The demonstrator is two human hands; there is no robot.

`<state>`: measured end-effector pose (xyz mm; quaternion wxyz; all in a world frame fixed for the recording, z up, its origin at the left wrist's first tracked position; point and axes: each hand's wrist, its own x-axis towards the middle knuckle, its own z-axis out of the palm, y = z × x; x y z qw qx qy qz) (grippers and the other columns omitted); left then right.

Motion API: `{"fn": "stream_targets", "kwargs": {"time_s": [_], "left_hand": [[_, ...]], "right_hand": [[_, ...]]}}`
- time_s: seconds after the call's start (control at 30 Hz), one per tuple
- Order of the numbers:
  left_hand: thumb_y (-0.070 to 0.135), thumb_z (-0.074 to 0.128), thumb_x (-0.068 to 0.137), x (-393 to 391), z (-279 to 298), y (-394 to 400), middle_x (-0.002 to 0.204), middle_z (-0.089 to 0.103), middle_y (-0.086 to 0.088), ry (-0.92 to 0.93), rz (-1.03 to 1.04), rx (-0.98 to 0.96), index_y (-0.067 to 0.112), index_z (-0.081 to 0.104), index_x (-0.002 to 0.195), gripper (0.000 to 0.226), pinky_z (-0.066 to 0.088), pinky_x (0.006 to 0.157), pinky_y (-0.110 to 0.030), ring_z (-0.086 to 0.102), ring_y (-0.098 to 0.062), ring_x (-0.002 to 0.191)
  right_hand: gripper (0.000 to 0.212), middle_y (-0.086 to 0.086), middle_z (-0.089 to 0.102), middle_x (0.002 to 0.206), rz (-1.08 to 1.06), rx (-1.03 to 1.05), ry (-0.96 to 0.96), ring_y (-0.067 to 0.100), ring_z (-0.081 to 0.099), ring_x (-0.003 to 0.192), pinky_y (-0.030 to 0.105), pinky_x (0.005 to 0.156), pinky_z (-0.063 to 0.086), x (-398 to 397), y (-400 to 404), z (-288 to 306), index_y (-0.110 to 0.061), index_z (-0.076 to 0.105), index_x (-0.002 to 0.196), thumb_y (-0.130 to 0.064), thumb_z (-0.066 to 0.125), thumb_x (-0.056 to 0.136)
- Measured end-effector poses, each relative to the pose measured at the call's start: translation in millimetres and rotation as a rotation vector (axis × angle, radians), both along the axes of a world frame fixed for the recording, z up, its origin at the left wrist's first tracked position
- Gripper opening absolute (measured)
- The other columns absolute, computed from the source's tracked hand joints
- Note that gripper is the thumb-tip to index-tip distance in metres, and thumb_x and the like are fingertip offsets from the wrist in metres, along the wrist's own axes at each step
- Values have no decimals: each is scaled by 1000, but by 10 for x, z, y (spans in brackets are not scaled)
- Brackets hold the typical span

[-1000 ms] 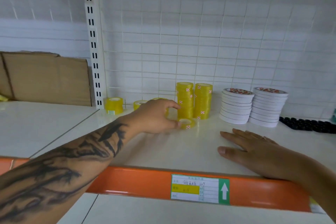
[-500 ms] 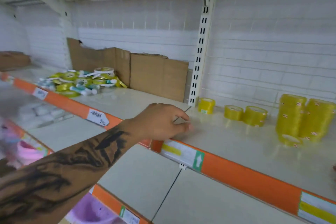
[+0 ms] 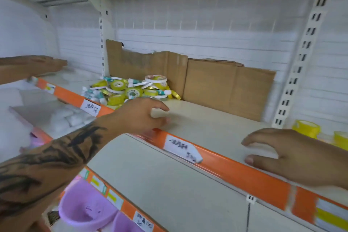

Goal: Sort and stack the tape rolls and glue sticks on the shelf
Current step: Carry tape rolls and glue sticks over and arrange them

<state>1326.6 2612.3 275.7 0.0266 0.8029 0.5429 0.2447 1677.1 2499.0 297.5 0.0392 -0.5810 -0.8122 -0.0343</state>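
My left hand hovered over the shelf edge, fingers loosely spread, holding nothing. My right hand rested open on the shelf. Beyond my left hand lay the jumbled pile of tape rolls and glue sticks, against the cardboard.

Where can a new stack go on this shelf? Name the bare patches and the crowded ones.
Bare: the shelf top between the left hand and right hand, in front of the cardboard sheet. Crowded: the pile of tape rolls and glue sticks at its left end; yellow tape rolls at far right.
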Motion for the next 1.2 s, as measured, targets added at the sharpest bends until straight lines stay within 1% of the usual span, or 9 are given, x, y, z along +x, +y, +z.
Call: {"fn": "stream_targets", "kwargs": {"time_s": [0.1,0.23,0.37,0.53,0.63,0.73,0.83,1.0,1.2], "left_hand": [[67,66,74,-546,-4,297,128,67,18,39,59,11,49,67,120,49,50,102,-38,61,-14,119],[59,66,81,-960,45,619,129,67,16,176,25,32,47,67,125,45,47,101,-34,61,-16,120],[55,67,90,-1164,49,860,129,65,21,207,-52,37,44,68,125,36,43,101,-30,57,-10,120],[53,66,90,-1192,48,1073,107,65,21,257,-69,131,43,69,116,29,35,110,-45,58,-13,115],[45,64,93,-1221,76,1109,102,58,20,319,-90,153,41,69,118,26,30,112,-47,55,-16,119],[41,61,95,-1303,39,1096,119,65,15,331,-60,202,40,68,121,26,27,116,-48,53,-18,123],[43,59,96,-1423,-6,1095,121,66,11,334,-43,231,42,66,123,28,30,115,-47,54,-20,122],[46,60,96,-1496,-37,1113,121,68,11,261,-70,275,42,67,123,28,36,109,-44,56,-21,120],[38,67,93,-1296,-99,1127,114,72,12,113,-170,340,35,72,116,23,43,100,-42,61,-21,113]], "right_hand": [[72,-28,53,130,30,-33,-12,-3,52,119,27,105,45,-635,597,-19,-50,53,130,-91,33,74],[53,-13,58,133,-4,-6,-64,13,55,117,40,99,49,-1325,1198,-87,-45,52,131,-77,42,89],[44,-6,61,134,7,9,12,18,57,119,40,100,50,-1884,1658,-126,-41,56,129,-66,53,93],[31,-4,63,129,30,51,114,19,58,111,37,97,50,-2344,1999,-121,-37,61,127,-45,59,97],[26,-4,64,123,33,94,136,15,54,96,32,91,50,-2480,2126,-120,-35,63,124,-37,60,98],[28,-2,63,120,4,103,138,18,57,101,32,90,49,-2556,2225,-138,-34,62,125,-37,62,97],[25,-2,64,114,-38,105,156,22,61,105,36,90,52,-2577,2308,-199,-34,64,118,-39,66,94],[12,1,65,100,-101,163,252,24,62,93,36,80,54,-2528,2330,-245,-31,60,93,-30,71,88],[17,1,66,102,-210,221,326,22,66,86,36,75,58,-2175,2162,-104,-35,60,82,-19,67,84]]}}
